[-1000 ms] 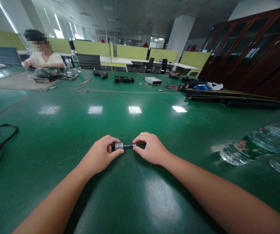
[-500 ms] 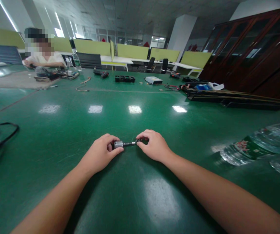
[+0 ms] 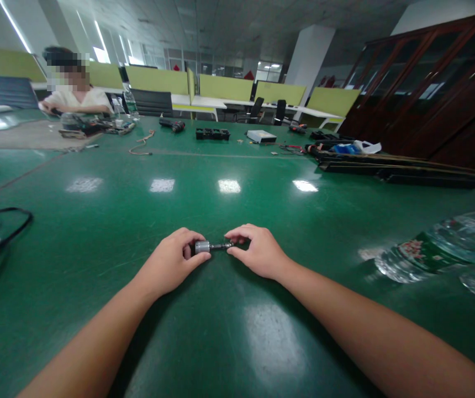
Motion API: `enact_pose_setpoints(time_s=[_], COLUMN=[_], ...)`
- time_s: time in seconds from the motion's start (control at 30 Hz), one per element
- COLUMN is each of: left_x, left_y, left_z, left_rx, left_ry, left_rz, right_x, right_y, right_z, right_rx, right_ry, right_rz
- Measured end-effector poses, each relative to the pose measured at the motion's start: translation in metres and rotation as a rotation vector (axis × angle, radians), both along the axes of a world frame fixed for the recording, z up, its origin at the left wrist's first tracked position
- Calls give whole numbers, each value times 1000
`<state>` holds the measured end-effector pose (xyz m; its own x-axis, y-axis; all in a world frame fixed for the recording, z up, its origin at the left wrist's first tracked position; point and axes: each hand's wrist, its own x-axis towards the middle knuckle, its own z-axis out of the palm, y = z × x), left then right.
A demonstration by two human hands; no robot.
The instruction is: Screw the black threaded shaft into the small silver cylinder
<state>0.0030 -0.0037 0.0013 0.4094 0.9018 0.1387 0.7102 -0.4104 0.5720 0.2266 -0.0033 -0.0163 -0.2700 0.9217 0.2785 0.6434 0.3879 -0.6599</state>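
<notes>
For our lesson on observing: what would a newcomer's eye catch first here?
Probably the left hand, gripping a small silver cylinder centrally, and the right hand at the end of its dark shaft, against the green tabletop. Next, the green-labelled water bottle at the right edge, then the glass-fronted wooden cabinet, upper right.

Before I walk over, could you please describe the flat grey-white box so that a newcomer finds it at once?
On the big glossy green table, look towards the far edge. Just right of the black slotted block lies the flat grey-white box. Its smooth pale top sets it apart from that block.
</notes>
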Motion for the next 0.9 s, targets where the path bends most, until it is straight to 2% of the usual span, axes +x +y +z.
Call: enact_pose_setpoints(time_s=[0.07, 0.2, 0.43, 0.9], left_x=[-1, -1, 1, -1], left_y=[0, -1, -1, -1], left_z=[-1, -3, 0, -2], left_rx=[4, 11, -11, -24], left_ry=[4, 18, 35, 37], left_rz=[-48, -99, -66, -107], right_x=[-2, -5, -4, -4], right_y=[-2, -5, -4, -6], right_z=[1, 2, -1, 3], right_rx=[-54, -61, -49, -2], right_ry=[66, 91, 93, 6], right_rz=[54, 127, 133, 173])
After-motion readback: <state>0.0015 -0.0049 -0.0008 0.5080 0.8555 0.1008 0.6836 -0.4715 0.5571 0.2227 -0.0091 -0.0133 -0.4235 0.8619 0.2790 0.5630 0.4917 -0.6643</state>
